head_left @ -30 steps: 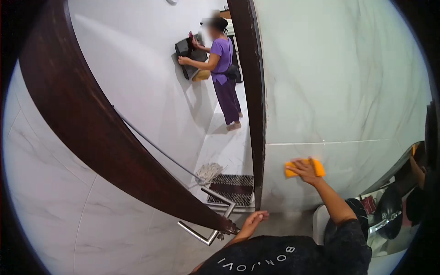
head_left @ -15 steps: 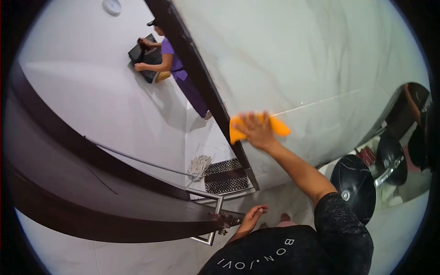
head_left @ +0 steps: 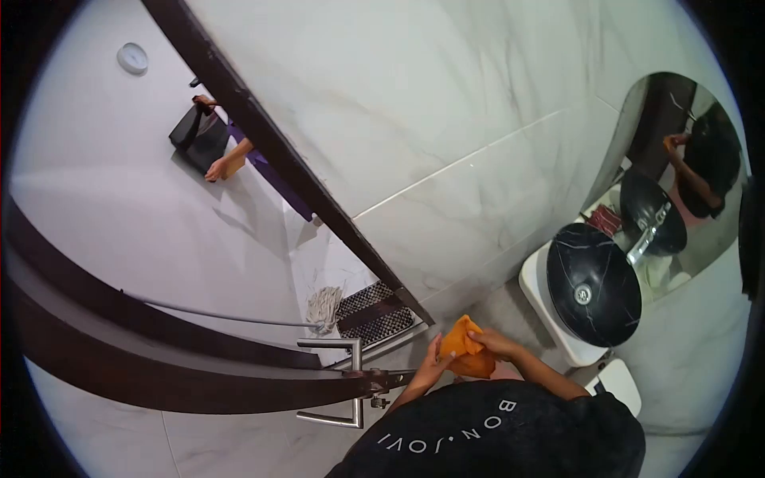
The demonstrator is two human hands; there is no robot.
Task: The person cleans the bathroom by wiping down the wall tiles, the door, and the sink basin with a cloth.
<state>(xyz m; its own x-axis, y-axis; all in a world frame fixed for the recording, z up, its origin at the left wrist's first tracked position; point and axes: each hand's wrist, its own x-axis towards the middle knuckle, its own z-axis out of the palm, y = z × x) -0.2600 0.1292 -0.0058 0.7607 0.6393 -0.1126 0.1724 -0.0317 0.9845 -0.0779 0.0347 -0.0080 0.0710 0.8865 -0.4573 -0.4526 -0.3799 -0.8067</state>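
Observation:
An orange cloth is held between my two hands in front of my black shirt, partly folded and bunched. My left hand grips its left side with the fingers closed on it. On the upper right side, my right hand pinches the same cloth. The door's edge with its metal handle is just left of my left hand. Above both hands rises the marbled tile wall, and neither hand touches it.
A black basin on a white counter stands at the right below a mirror. Through the doorway, a person's arm holds a black bag. A mop and a checkered mat lie by the threshold.
My right hand has left the wall and door frame with the orange cloth and come down to my left hand, which now grips it too. The view has turned right, showing more basin and mirror.

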